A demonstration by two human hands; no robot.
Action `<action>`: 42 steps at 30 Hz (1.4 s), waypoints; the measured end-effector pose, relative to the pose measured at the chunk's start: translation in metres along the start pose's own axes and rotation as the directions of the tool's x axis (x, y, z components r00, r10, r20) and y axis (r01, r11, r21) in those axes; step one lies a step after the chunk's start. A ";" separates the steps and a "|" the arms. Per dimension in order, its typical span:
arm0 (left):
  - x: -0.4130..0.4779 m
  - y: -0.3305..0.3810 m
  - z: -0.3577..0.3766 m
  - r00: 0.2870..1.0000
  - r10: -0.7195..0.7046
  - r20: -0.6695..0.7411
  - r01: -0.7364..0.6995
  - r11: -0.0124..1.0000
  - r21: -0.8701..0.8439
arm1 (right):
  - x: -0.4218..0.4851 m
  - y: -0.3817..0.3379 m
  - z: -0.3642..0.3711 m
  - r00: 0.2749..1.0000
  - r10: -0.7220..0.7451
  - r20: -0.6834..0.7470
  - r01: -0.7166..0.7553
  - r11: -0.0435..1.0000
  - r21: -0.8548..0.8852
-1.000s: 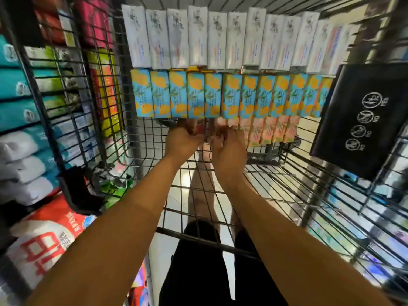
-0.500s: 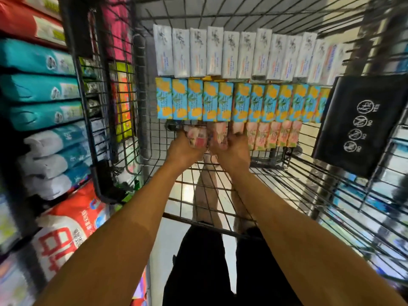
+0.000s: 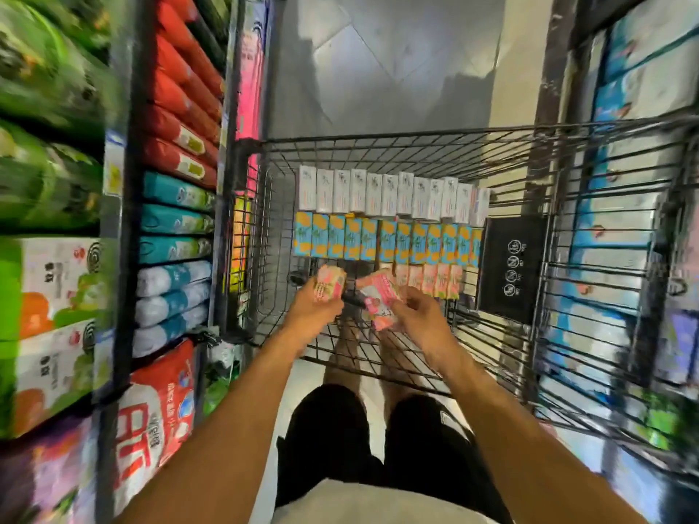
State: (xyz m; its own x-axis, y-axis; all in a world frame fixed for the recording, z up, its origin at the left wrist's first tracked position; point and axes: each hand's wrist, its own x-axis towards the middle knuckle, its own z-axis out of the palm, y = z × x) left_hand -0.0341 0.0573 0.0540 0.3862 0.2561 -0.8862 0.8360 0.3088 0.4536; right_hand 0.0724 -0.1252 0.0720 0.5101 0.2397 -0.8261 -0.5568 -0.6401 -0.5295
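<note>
Mid-frame, the left hand (image 3: 316, 312) grips the left box (image 3: 332, 286), nearly upright. The right hand (image 3: 416, 315) grips the right box (image 3: 380, 301), tilted, perhaps two stacked; blur hides it. The hands are apart, and the pink row (image 3: 435, 279) in the cart (image 3: 378, 143) lies just upper right of them, nearest the right hand.

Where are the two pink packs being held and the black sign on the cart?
Left-held pink pack (image 3: 331, 284): head view, middle of its printed face.
Right-held pink pack (image 3: 379, 301): head view, middle of its pink face.
Black sign (image 3: 511, 267): head view, centre, among white symbols.
</note>
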 end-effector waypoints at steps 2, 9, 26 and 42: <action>-0.026 0.014 0.000 1.000 -0.004 -0.025 0.000 0.989 -0.150 | -0.020 -0.012 -0.009 0.999 -0.045 0.016 0.045 0.999 -0.005; -0.105 0.045 -0.015 0.995 0.098 0.027 -0.065 0.816 -0.574 | -0.092 -0.050 -0.035 0.987 -0.159 0.020 0.158 0.987 0.042; -0.254 0.018 0.024 0.852 0.044 -0.521 -0.491 0.409 -0.769 | -0.172 -0.076 -0.070 0.853 -0.450 0.264 0.467 0.884 0.000; -0.398 -0.124 0.064 0.621 -0.059 -0.781 -0.760 0.196 -0.619 | -0.252 -0.067 -0.014 0.477 -0.418 0.773 0.643 0.766 0.018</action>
State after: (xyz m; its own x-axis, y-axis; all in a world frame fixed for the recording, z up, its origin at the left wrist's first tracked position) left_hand -0.2666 -0.1413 0.3439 -0.1139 0.8567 -0.5031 -0.3707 0.4332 0.8215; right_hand -0.0099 -0.1535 0.3183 -0.0312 0.9463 -0.3217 -0.1100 -0.3232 -0.9399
